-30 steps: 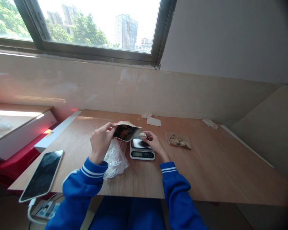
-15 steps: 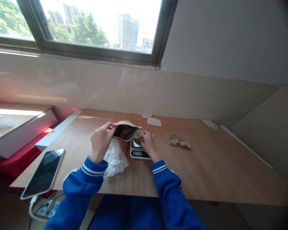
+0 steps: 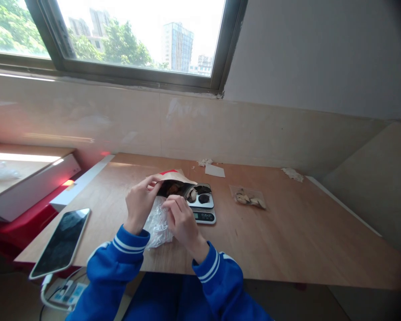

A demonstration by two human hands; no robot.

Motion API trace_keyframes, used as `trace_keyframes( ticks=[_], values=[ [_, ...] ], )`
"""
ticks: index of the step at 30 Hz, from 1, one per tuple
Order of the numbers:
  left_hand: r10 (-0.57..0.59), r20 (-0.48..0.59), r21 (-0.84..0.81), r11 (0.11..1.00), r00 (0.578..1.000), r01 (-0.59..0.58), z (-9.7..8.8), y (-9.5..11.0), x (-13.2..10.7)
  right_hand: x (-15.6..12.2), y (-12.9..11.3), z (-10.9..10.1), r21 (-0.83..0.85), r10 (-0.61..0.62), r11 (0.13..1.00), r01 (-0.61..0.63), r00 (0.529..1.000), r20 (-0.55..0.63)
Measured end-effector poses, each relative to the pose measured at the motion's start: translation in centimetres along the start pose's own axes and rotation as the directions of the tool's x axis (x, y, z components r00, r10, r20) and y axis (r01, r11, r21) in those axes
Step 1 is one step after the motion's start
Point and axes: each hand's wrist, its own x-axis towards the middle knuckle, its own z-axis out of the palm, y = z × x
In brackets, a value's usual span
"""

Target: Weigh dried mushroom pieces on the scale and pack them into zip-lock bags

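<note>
My left hand (image 3: 141, 201) pinches the rim of a brown paper pouch (image 3: 180, 175), tilted so its dark mouth faces me. Brown dried pieces (image 3: 173, 189) show inside it. My right hand (image 3: 183, 219) is just in front of that mouth, fingers curled together; what they hold, if anything, is hidden. Partly behind the pouch stands a small digital scale (image 3: 211, 216). Dark and pale dried slices (image 3: 203, 198), perhaps mushroom, lie on its plate. Crumpled clear plastic bags (image 3: 157, 227) rest on the table beneath my hands.
To the right lies a clear bag of dried slices (image 3: 249, 198). A white card (image 3: 214, 170) and torn paper scraps (image 3: 292, 174) are toward the wall. At the table's left edge lies a phone (image 3: 62, 243) with a cable, above a power strip (image 3: 67, 292).
My right hand has moved left and toward me, from over the scale to the pouch's mouth. More of the scale and its slices now shows. My left hand keeps its hold on the pouch.
</note>
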Motion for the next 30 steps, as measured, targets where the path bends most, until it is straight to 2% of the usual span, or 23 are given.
trace_keyframes(
  ticks=[3,6,9,11,15,17,21,24,28,30],
  values=[
    [-0.006,0.005,-0.001,1.000,1.000,0.006,0.1,-0.2,-0.3,2.1,-0.3,0.2,-0.025,0.183,0.983,-0.183,0.983,0.000],
    [-0.025,0.006,0.017,1.000,1.000,0.025,0.4,-0.5,-0.7,3.8,0.0,0.3,-0.099,0.360,0.930,-0.355,0.932,0.039],
    [-0.039,-0.005,0.033,0.999,0.999,0.039,0.8,-1.0,-1.1,4.4,0.6,1.3,-0.216,0.471,0.873,-0.438,0.873,0.131],
    [-0.045,-0.003,0.039,0.998,0.999,0.045,1.0,-1.4,-1.4,4.4,1.2,2.3,-0.230,0.481,0.869,-0.439,0.858,0.180],
    [-0.056,0.011,0.032,0.998,0.998,0.056,1.1,-1.9,-1.9,4.1,2.5,4.1,-0.145,0.447,0.895,-0.423,0.854,0.266],
    [-0.063,0.008,0.023,0.998,0.998,0.063,1.2,-2.1,-2.0,3.9,2.9,4.4,-0.097,0.437,0.899,-0.427,0.857,0.274],
    [-0.077,-0.005,0.017,0.997,0.997,0.077,1.2,-2.0,-2.1,3.4,3.0,4.5,-0.025,0.425,0.903,-0.428,0.887,0.179],
    [-0.079,-0.014,0.011,0.997,0.997,0.079,1.2,-1.9,-2.1,3.0,2.7,4.2,-0.050,0.450,0.893,-0.447,0.884,0.131],
    [-0.076,-0.037,0.006,0.997,0.996,0.077,1.3,-1.9,-2.2,2.6,1.5,3.7,-0.095,0.506,0.862,-0.497,0.855,0.117],
    [-0.068,-0.054,0.000,0.998,0.996,0.068,1.3,-1.8,-2.1,2.2,0.7,3.5,-0.055,0.484,0.875,-0.482,0.873,0.054]
  ],
)
